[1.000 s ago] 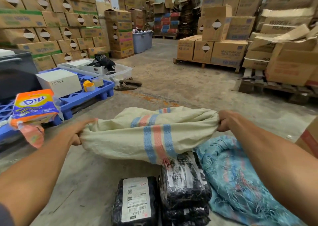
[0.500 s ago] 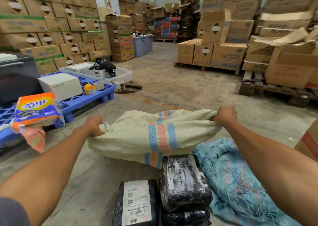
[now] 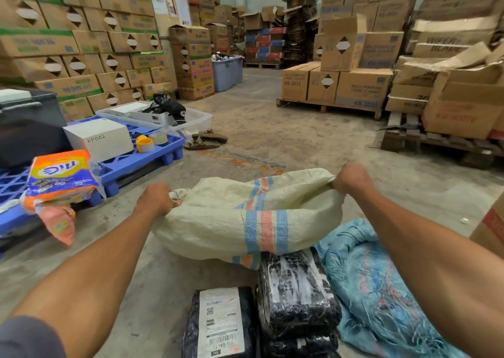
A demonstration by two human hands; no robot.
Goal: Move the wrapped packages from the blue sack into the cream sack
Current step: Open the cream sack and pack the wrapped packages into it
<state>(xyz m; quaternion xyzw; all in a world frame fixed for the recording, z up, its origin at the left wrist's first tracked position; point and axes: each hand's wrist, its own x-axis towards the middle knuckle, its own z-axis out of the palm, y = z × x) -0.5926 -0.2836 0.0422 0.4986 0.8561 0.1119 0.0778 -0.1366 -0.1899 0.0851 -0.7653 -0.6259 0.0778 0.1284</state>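
Note:
The cream sack (image 3: 218,221), woven with blue and red stripes, hangs stretched between my hands above the concrete floor. My left hand (image 3: 156,198) grips its left edge and my right hand (image 3: 351,179) grips its right edge. Below it lie black wrapped packages: one with a white shipping label (image 3: 221,322) flat on the floor, and a stack of taped ones (image 3: 296,289) beside it. The blue sack (image 3: 381,289) lies crumpled and flat on the floor to the right of the packages, under my right forearm.
A blue plastic pallet (image 3: 141,158) at left carries a white box (image 3: 101,138), tape rolls and an orange detergent bag (image 3: 60,177). Sandals (image 3: 204,141) lie on the floor. Cardboard boxes on wooden pallets (image 3: 335,85) stand right and behind; one carton corner (image 3: 491,229) is at far right.
Both hands have lifted the cream sack slightly and moved closer together, so its top edge now bunches and sags between them. The packages and blue sack have not moved.

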